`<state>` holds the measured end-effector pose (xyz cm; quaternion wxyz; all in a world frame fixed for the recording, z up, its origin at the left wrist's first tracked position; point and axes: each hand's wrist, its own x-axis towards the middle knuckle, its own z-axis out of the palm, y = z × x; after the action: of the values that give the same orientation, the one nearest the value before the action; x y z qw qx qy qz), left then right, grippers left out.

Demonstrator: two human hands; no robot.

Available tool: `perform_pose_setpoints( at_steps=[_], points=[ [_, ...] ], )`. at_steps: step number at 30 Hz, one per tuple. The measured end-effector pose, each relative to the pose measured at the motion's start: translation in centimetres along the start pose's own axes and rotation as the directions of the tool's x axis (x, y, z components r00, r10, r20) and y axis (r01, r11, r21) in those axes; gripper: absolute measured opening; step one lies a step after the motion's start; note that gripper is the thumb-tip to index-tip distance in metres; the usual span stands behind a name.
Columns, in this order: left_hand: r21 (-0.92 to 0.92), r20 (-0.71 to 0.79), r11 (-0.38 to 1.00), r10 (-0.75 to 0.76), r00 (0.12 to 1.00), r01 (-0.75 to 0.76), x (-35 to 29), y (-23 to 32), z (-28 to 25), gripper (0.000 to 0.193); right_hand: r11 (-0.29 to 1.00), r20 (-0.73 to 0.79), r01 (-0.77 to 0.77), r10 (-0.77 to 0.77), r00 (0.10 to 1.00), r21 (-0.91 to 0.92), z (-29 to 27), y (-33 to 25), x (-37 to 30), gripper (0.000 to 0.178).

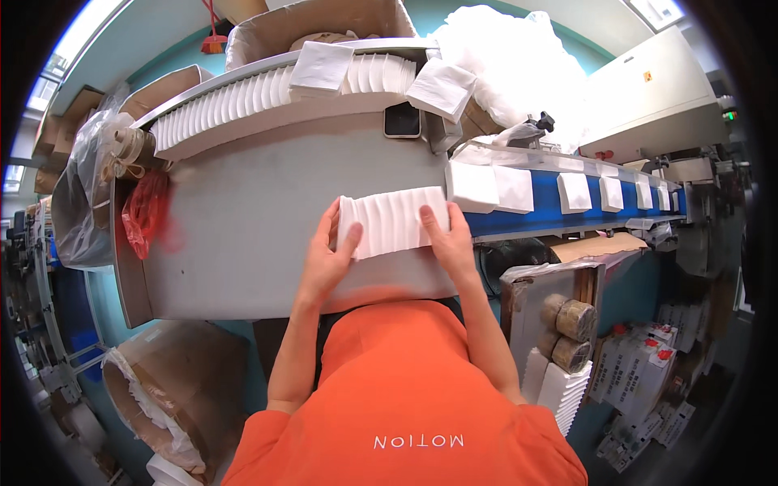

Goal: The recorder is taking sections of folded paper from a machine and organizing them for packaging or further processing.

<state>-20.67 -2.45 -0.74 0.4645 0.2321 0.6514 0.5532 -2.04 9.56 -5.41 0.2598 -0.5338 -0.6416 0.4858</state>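
A row of white folded napkins (393, 220) is pressed together between my two hands, just above the near right part of the grey table (267, 211). My left hand (328, 247) closes on the stack's left end, thumb in front. At the right end my right hand (450, 243) grips it the same way, its thumb lying over the napkins. Right of my hands, white napkin stacks (512, 189) lie spaced out on a blue conveyor belt (547, 193). A long row of upright napkin packs (219, 121) lines the table's far edge.
Loose napkin stacks (322, 69) rest on the far row, beside a dark phone (402, 121). A red plastic bag (144, 219) hangs at the table's left. Cardboard boxes (174, 389) stand around, and a cart with tape rolls (574, 321) is at right.
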Motion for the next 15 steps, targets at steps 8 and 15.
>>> perform_pose_setpoints(
  at_steps=[8,15],
  points=[
    [0.571,-0.123,0.795,0.328,0.937,-0.204,-0.7,-2.4,1.0,0.11,0.644,0.427,-0.57,0.386,0.818,0.51,0.3,0.6,-1.8,0.043],
    [0.938,0.012,0.301,0.471,0.882,-0.174,-0.4,-0.7,2.9,0.09,0.896,0.368,-0.351,0.24,0.898,0.274,0.9,-1.2,-1.8,0.033]
  ],
)
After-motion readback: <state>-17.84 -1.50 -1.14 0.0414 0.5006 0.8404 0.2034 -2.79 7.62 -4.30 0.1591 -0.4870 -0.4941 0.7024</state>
